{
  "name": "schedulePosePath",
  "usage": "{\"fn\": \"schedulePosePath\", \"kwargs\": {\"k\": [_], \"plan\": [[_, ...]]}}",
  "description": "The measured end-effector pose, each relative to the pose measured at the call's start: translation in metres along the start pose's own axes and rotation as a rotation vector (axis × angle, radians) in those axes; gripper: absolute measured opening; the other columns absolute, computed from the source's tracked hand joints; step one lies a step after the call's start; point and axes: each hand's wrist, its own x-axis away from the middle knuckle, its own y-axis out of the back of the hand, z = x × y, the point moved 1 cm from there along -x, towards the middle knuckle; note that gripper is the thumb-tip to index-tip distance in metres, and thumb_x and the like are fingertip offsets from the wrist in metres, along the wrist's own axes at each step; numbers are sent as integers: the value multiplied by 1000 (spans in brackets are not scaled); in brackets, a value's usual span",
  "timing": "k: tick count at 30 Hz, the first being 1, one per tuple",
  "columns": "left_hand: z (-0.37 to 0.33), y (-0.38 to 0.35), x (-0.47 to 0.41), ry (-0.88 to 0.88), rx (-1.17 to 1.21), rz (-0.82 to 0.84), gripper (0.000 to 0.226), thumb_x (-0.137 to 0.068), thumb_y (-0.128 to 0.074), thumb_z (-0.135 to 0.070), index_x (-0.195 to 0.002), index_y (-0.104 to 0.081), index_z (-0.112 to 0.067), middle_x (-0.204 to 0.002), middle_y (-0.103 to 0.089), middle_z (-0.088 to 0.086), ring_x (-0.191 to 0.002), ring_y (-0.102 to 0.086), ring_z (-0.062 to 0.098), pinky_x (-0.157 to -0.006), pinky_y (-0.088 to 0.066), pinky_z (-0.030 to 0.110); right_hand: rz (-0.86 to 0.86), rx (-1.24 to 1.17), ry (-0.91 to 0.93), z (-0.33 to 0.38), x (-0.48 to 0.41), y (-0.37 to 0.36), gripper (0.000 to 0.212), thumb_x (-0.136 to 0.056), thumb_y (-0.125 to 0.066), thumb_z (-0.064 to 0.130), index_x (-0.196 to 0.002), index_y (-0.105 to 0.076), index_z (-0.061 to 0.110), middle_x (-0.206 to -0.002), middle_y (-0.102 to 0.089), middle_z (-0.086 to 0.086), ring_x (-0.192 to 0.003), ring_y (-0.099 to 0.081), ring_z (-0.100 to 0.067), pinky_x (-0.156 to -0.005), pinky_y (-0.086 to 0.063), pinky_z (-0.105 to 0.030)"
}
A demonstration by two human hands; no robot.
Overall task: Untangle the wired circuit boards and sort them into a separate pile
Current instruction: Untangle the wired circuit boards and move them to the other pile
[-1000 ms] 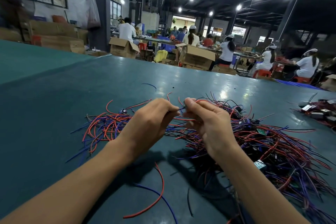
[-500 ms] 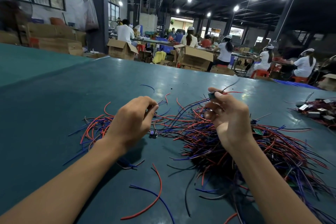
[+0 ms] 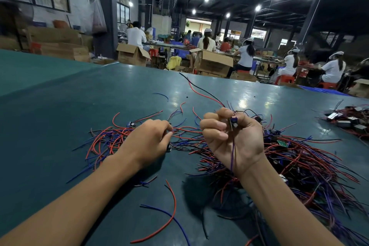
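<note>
At centre frame the right hand (image 3: 234,140), palm toward the camera, has its grip pinching a small blue circuit board (image 3: 233,122) raised above the tangled wire heap (image 3: 289,158) on the green surface (image 3: 60,110). The left hand (image 3: 148,142) pinches wires low, left of centre. A separate pile (image 3: 348,121) lies at the right edge.

both hands (image 3: 147,142) (image 3: 235,142) pinched (right raised)

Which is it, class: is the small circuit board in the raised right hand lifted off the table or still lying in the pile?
Lifted. The right hand pinches the circuit board above the wire pile, its wires dangling across the palm.
</note>
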Motion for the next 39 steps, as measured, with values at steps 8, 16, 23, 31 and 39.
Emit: {"fn": "schedulePosePath", "kwargs": {"k": [8,16,23,31,39], "plan": [[8,-5,1,77,-80,178,38,-98,-53,-52,-102,-72,-19,-95,-59,2,-101,-51,22,-91,-44,35,-228,790,234,27,-1,-5,22,-83,-62,18,-99,-64,3,-78,-62,-7,-56,-55,-13,-38,-39,-22],[2,-5,2,54,-79,229,39,-84,-67,-62,-98,-71,-25,-89,-46,-6,-96,-46,18,-86,-43,32,-462,1780,655,26,3,4,25,-78,-87,30,-88,-66,20,-78,-70,4,-55,-63,-18,-52,-49,-27],[2,-1,0,93,-61,232,25,-91,-66,-47,-94,-69,-22,-91,-52,-3,-88,-58,20,-83,-50,34,-257,2174,1000,33,9,-4,20,-85,-81,27,-94,-73,12,-69,-66,7,-51,-58,-12,-52,-46,-21],[-11,12,-1,17,81,-97,32,-99,-54,-45,-99,-63,-14,-97,-58,2,-85,-60,27,-79,-49,44,-868,2417,562,103,39,7,8,-83,-73,39,-80,-69,33,-80,-69,6,-82,-64,-27,-74,-49,-36],[-25,25,0,-224,24,-464,37,-100,-54,-42,-101,-65,-7,-94,-66,6,-84,-59,26,-76,-46,47,-318,2208,803,54,16,8,17,-78,-68,3,-81,-79,15,-84,-71,-1,-78,-64,-20,-72,-51,-33]]}}
